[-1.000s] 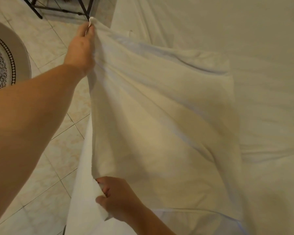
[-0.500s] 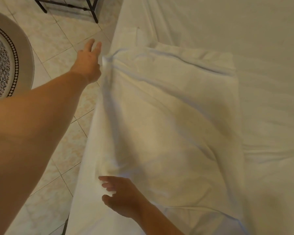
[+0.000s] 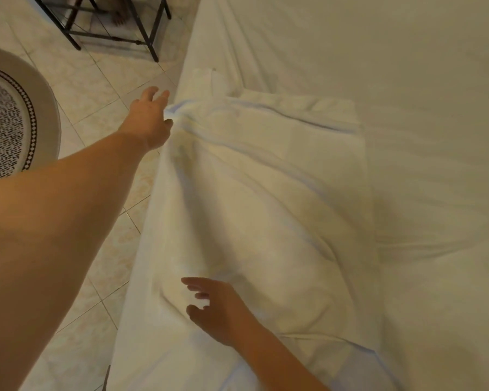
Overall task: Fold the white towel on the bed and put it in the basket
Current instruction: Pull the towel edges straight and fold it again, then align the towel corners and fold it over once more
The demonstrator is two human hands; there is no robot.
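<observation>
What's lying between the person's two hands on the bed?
Only the rumpled floor-side edge of the white cloth towel, lying on the white-sheeted bed, runs between the left hand and the right hand; the head view shows it.

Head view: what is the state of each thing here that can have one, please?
towel, lies rumpled on the bed, fold not yet neat
left hand, open, fingers spread, at the towel's far left corner; touch unclear
right hand, open, fingers loose, at the towel's near left edge
bed, covered with a wrinkled white sheet
</observation>
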